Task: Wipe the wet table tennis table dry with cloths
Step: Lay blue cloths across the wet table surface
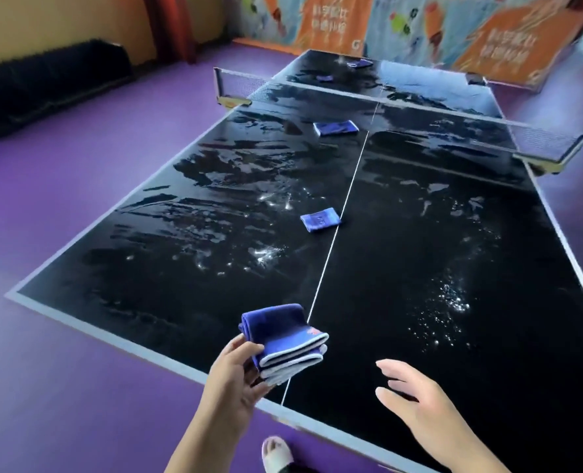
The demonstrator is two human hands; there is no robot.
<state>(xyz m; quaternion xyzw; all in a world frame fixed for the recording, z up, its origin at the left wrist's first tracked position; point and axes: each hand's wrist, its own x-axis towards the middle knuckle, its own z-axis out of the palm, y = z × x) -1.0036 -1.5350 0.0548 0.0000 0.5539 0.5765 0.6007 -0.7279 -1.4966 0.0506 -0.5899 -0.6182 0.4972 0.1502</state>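
Wet black desk [181, 268] filled frame centre; net [420, 104] crossed the upper right. Left hand [235, 377] gripped folded blue cloth [280, 336], lower centre. Right hand [416, 397] empty, fingers loosely spread. Nearer spare cloth [320, 219] and farther spare cloth [335, 128] lay beside the centre line [348, 196].

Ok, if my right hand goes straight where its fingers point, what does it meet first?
Probably the folded blue cloth your left hand grips; the right hand points left toward it, depth unclear.
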